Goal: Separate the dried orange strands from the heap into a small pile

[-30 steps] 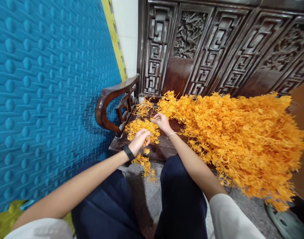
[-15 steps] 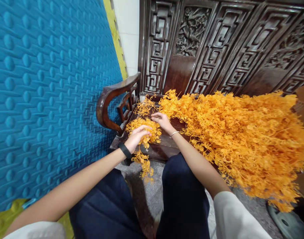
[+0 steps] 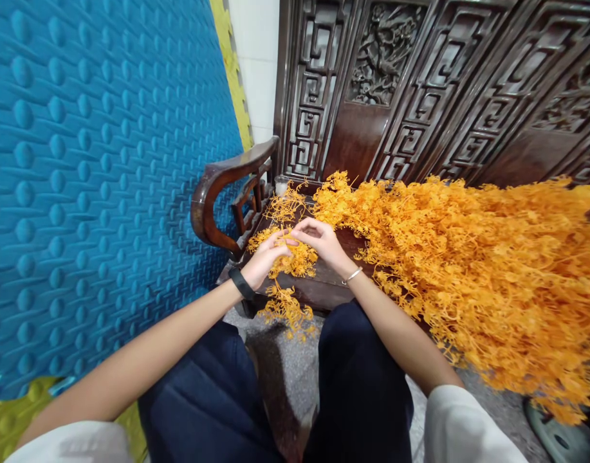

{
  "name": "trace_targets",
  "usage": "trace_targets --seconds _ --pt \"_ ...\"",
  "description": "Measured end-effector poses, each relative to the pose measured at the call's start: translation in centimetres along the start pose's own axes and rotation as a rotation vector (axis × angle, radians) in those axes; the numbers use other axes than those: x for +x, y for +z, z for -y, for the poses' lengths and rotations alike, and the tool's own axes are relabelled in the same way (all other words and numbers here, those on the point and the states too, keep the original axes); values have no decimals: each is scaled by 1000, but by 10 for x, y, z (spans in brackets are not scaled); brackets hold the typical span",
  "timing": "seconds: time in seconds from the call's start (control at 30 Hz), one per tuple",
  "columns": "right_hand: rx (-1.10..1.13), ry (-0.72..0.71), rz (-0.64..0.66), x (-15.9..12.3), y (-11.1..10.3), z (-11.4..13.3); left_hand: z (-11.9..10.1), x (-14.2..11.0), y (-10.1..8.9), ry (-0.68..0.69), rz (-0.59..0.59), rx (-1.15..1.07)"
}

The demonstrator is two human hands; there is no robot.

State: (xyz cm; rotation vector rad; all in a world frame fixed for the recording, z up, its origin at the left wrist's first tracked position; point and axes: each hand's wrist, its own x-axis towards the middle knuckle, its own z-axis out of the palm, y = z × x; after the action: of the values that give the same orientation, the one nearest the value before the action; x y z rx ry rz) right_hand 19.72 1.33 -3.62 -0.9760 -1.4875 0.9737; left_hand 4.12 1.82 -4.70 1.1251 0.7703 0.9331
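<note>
My left hand (image 3: 266, 258), with a black band on the wrist, is over a small pile of curly orange plastic flower pieces (image 3: 302, 260) on the dark wooden bench (image 3: 326, 286). Its fingers are curled round part of an orange plastic flower strand (image 3: 287, 307), which hangs below the hand past the bench's front edge. My right hand (image 3: 318, 239), with a thin bracelet, meets the left fingertips, its thumb and fingers drawn together in a pinch. Whatever is between the right fingertips is too small to make out.
A large heap of orange plastic flower strands (image 3: 488, 270) covers the bench's right side. Loose orange stems (image 3: 287, 204) lie at the back left near a whitish cup (image 3: 281, 186). The curved armrest (image 3: 202, 199) borders a blue foam mat (image 3: 106, 193). Carved panels (image 3: 357, 141) rise behind.
My right hand has come left to the left hand's fingertips, its fingers now pinched. The hanging strand has swung slightly right. The view has shifted a little.
</note>
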Motion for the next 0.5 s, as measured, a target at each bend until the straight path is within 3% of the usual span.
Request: trace_targets --seconds 0.3,0.5 --pt "-339 -217 219 -9 8 11 -16 -8 3 -76 228 -168" --pt "-349 -254 208 -9 9 8 -18 -4 -2 -107 126 -104"
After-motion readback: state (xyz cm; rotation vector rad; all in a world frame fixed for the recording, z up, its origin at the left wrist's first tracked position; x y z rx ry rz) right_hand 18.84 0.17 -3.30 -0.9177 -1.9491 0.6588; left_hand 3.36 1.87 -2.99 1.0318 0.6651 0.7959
